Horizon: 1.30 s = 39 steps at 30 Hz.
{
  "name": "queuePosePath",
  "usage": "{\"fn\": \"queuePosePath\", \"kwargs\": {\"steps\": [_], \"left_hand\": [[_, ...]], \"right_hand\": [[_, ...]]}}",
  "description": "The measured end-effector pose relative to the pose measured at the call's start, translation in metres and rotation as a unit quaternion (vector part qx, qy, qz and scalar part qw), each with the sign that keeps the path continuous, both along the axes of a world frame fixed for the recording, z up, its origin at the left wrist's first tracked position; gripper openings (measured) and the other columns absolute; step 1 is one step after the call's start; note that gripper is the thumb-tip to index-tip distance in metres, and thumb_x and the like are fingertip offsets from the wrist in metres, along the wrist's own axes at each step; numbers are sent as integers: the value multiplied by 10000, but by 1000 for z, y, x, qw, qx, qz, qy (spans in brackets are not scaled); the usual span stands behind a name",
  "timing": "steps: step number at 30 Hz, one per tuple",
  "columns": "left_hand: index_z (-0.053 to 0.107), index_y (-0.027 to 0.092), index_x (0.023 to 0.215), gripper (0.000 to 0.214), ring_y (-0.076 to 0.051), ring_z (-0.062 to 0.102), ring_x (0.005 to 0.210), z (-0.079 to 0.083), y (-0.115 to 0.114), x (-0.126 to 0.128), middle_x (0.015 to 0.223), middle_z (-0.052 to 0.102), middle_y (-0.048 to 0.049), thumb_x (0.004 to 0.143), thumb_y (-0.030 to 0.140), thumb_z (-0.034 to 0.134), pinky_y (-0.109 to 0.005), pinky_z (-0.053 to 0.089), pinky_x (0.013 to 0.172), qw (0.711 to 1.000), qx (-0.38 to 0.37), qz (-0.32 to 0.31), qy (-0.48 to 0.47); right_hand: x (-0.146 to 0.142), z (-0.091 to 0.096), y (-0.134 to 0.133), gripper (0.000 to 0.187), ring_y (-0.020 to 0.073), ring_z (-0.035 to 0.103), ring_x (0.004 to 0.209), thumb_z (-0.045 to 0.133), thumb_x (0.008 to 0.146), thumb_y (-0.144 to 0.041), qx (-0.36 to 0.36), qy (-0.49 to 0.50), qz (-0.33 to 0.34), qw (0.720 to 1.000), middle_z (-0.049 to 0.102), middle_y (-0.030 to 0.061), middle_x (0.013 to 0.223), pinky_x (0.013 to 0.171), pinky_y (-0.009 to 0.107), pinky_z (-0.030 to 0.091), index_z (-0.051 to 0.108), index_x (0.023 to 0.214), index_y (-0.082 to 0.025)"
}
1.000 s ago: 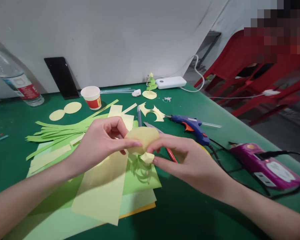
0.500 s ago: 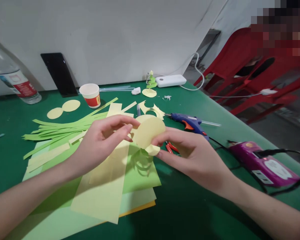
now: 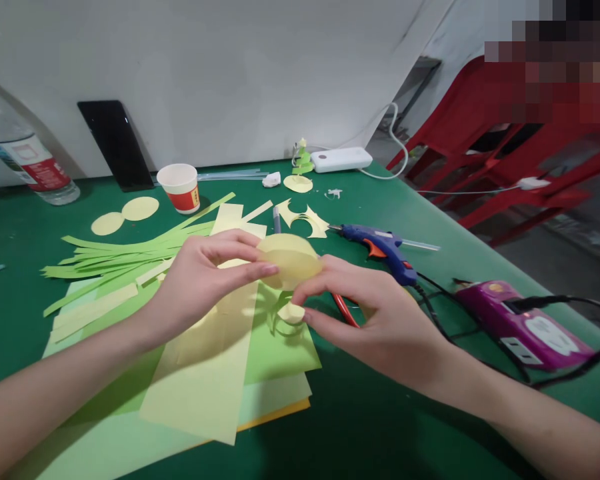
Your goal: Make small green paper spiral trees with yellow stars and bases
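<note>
A glue gun (image 3: pixel 386 248) and paper strips (image 3: pixel 150 253) show a craft workspace.

Desk (image 3: pixel 370 427), green surface.
Directly on it: layered paper sheets (image 3: pixel 195 393); blue glue gun (image 3: pixel 386 250); magenta socket box (image 3: pixel 525 327); red-banded paper cup (image 3: pixel 181 190); labelled bottle (image 3: pixel 35 170); dark phone (image 3: pixel 115 143), tilted; two pale discs (image 3: pixel 140 209), touching.

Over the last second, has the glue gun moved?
No, neither way: the glue gun keeps its place against the cut paper scrap at its nozzle.
</note>
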<state>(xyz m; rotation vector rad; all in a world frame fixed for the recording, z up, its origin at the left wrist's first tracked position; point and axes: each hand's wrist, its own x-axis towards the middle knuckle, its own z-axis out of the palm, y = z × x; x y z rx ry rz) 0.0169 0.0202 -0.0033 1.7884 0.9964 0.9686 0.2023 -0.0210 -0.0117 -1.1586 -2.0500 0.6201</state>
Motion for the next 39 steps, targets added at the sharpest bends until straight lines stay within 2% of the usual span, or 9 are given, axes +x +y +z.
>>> {"fn": "queuePosePath", "kwargs": {"steps": [4,8,11,16,21,25,30,34,39], "left_hand": [[707,211,626,90,-122,604,665,0,6,-3,731,664,9,693,270,718,-219,490,592,999,20,28,13],[699,190,720,38,-146,628,731,-15,22,-9,758,700,-17,728,225,688,-275,511,718,974,210,31,83],[697,188,779,112,-182,647,852,-35,35,-11,838,724,-55,807,177,589,-367,486,868,909,347,-134,186],[714,209,765,163,-254,355,1300,-46,43,-14,1343,488,-94,828,186,566,-452,358,1023,841,313,-333,288],[730,327,781,157,-203,536,964,-28,55,-24,994,661,-48,812,268,588,-363,451,869,879,323,-255,243],[738,345,771,234,-215,493,760,-20,77,-44,766,637,-61,831,372,513,-355,427,698,852,378,-200,304],[709,344,853,285,-239,486,814,-19,92,-70,884,663,-33,821,236,448,-417,365,790,791,368,-215,440],[538,224,1212,578,-243,464,1120,-25,73,-55,1217,583,-59,731,-3,312,-419,345,931,774,330,-234,486],[416,156,1317,430,-252,326,1315,-44,38,-11,1392,423,-111,922,298,324,-493,136,1098,785,282,-253,491]], "right_hand": [[5,5,0,102,134,608,763,554,730,-148,-12,-3,8,1000,658,2,792,691,250,468,601,672,-217],[19,15,6,59,169,598,871,585,753,-229,-43,49,-14,998,653,15,883,749,282,465,615,703,-231],[31,20,11,30,166,581,860,609,752,-259,-55,95,-62,992,628,4,897,761,298,454,621,725,-251],[40,19,18,33,123,550,825,615,746,-218,-44,189,-103,976,597,-17,867,710,258,436,626,734,-246],[36,10,24,20,111,535,749,618,733,-244,-50,224,-121,966,577,-16,815,673,261,429,617,726,-226],[33,6,27,35,115,538,720,617,723,-255,-77,231,-132,961,565,-11,783,659,268,441,607,725,-221],[30,1,30,33,105,527,698,612,720,-223,-65,242,-141,958,556,-17,756,648,262,423,582,721,-208],[28,-4,35,37,98,516,664,614,716,-213,-97,269,-149,947,542,-21,703,592,246,400,579,721,-201],[28,-8,40,44,98,522,670,628,697,-187,-117,310,-160,930,575,-21,707,583,238,396,588,687,-202]]}}
